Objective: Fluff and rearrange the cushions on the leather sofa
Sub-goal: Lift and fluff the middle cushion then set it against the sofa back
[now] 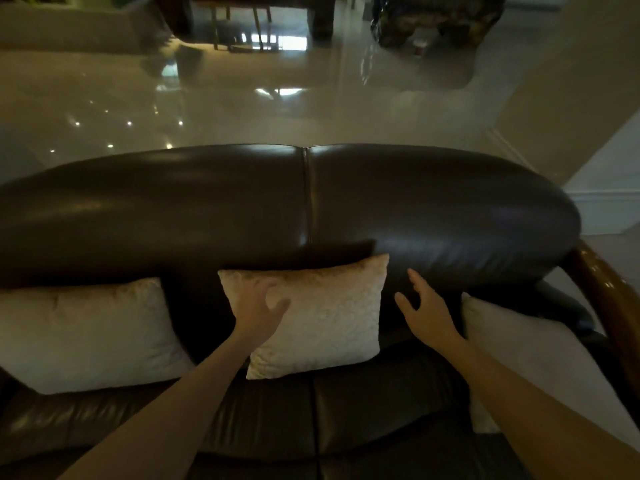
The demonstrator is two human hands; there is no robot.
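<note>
Glossy tile floor [242,109] beyond, dim room; dark leather sofa [207,209] fills the near view, backrest rounded and shiny. Left end: a large pale cushion [86,334] leaning on the backrest, somewhat slumped. Next, my left hand [259,306], fingers spread, lying on the upper left part of the middle cushion [329,317], not gripping it. That cushion is cream with a crushed, patterned cover, propped against the backrest near the centre seam, tilted a little. Just right of it, my right hand [426,310] hangs open with fingers apart, near the cushion's right edge but not touching. Far right: a third pale cushion [512,355] against the wooden armrest [609,299], partly behind my forearm.

Handling guess: light, soft, yields under the palm, fabric not slippery. Best taken by both side edges, then squeezed inward to plump.
</note>
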